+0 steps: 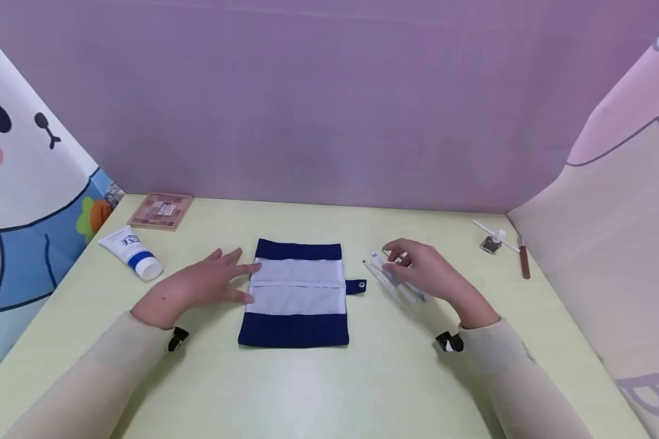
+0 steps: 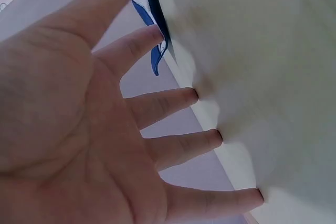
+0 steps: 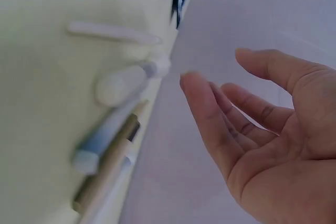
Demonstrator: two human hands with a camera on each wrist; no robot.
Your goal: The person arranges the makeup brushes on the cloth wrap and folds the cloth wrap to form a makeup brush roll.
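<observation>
1. The navy-and-white fabric roll-up pouch [image 1: 295, 294] lies unrolled flat at the middle of the yellow-green table [image 1: 329, 390]; its small snap tab [image 1: 356, 286] sticks out at 3 o'clock.
2. The left hand [image 1: 203, 285] lies at the pouch's 9 o'clock, palm down; its fingers [image 2: 173, 100] are straight and spread wide, and the fingertips rest on the pouch's left edge; it holds nothing.
3. The right hand [image 1: 428, 271] hovers at the pouch's 3 o'clock, well clear of the tab; the right wrist view shows the palm open with the fingers [image 3: 210, 124] loosely bent and nothing held.
4. Just under that hand lies a cluster of slim cosmetic pens and brushes [image 1: 395, 281], pale blue, white and tan, side by side on the table; whether a fingertip touches them cannot be told.
5. At the pouch's 10 o'clock lies a white tube with a blue band [image 1: 130, 251], on its side; beyond it, near the back wall, lies a pink eyeshadow palette [image 1: 161, 211].
6. At 2 o'clock, near the right curtain, lie a small dark pot [image 1: 491, 244], a white stick [image 1: 486, 230] and a reddish-brown pencil [image 1: 524, 261].
</observation>
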